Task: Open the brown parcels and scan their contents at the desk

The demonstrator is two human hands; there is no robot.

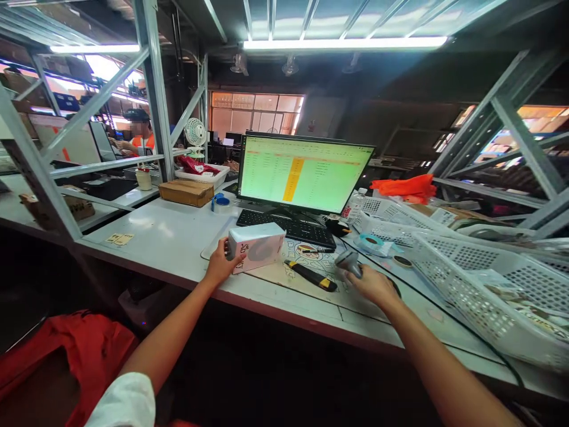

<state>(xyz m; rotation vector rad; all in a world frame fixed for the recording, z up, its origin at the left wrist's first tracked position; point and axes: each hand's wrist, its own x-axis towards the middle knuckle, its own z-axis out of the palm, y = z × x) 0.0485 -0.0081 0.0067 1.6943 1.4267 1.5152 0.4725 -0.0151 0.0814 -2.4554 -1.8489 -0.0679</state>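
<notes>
My left hand (224, 261) is closed around the left end of a small pinkish-white box (258, 249), holding it tilted at the front of the desk. Dark lettering and a rounded grey picture show on its near side. My right hand (372, 283) grips a grey handheld barcode scanner (348, 262), whose head points left toward the box. Between the hands lies a black and yellow utility knife (311, 276) on a printed desk mat (271, 274). A black pen (317, 250) rests behind the knife. Part of a dark mouse (395, 287) shows behind my right hand.
A lit monitor (306, 172) stands behind a black keyboard (306, 228). White perforated baskets (484, 284) fill the right side, with tape rolls (373, 239) beside them. A cardboard box (186, 193) and blue tape (221, 203) sit at back left. A person (143, 133) is in the far left background.
</notes>
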